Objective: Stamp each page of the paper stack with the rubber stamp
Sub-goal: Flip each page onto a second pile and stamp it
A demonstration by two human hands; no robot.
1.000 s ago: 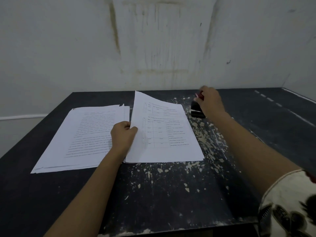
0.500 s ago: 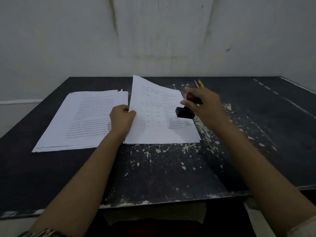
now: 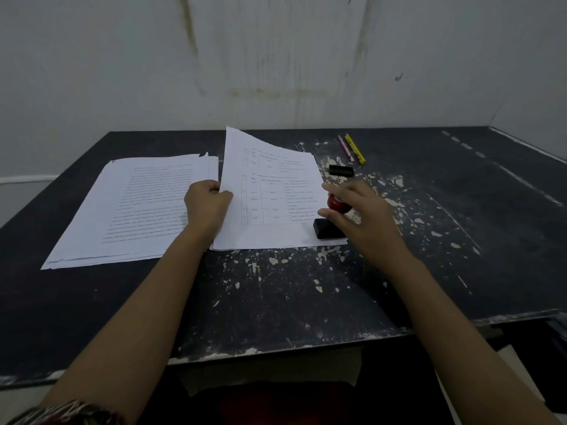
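Note:
Two paper stacks lie on the dark table (image 3: 276,302). The left stack (image 3: 138,210) shows text lines. The right stack (image 3: 273,191) has a printed table on its top page, whose left edge is lifted. My left hand (image 3: 207,205) pinches that lifted left edge. My right hand (image 3: 362,216) grips the red knob of the rubber stamp (image 3: 329,223). Its black base sits on the page's lower right corner.
A small black ink pad (image 3: 341,170) lies beyond the right stack. A pink pencil (image 3: 346,147) and a yellow pencil (image 3: 355,148) lie farther back. The table surface has chipped white patches; its front edge is near me. A stained wall stands behind.
My right hand carried the stamp from the ink pad at the far right toward me and down onto the page's lower right corner. The left hand kept holding the page edge.

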